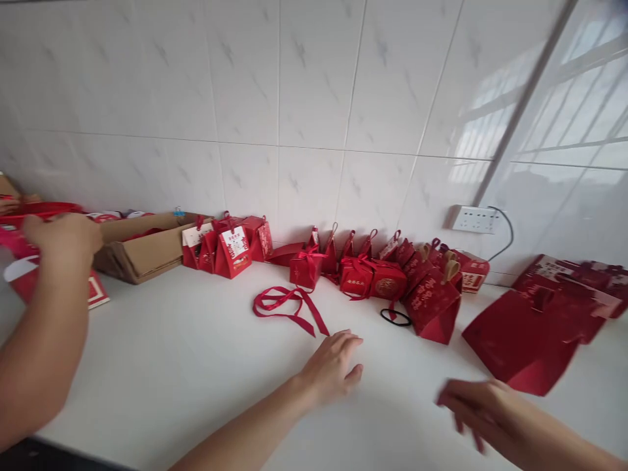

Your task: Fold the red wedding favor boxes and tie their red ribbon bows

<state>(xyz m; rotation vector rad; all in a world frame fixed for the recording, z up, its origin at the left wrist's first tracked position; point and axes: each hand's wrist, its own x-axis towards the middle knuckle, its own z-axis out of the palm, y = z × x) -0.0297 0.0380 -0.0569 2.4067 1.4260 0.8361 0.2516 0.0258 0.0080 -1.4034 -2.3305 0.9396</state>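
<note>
My left hand (333, 366) is held low over the white tabletop, palm down. Its thumb and fingers are apart and nothing is in them. Just beyond its fingertips lies a loose loop of red ribbon (279, 302). My right hand (485, 412), somewhat blurred, hangs in front of a large red gift bag (520, 340) without visibly touching it. Its fingers droop apart, with no object between them. Beyond my hands are a small red gift box with a bow (307, 269), two red boxes side by side (373, 278), and a black elastic band (395, 318).
At the left, another person's arm (53, 314) reaches over red packaging. A cardboard box (152, 255) stands near the wall, beside red bags with white tags (232, 252). Several small red bags (432, 294) line the back. A power strip (473, 219) sits on the tiled wall.
</note>
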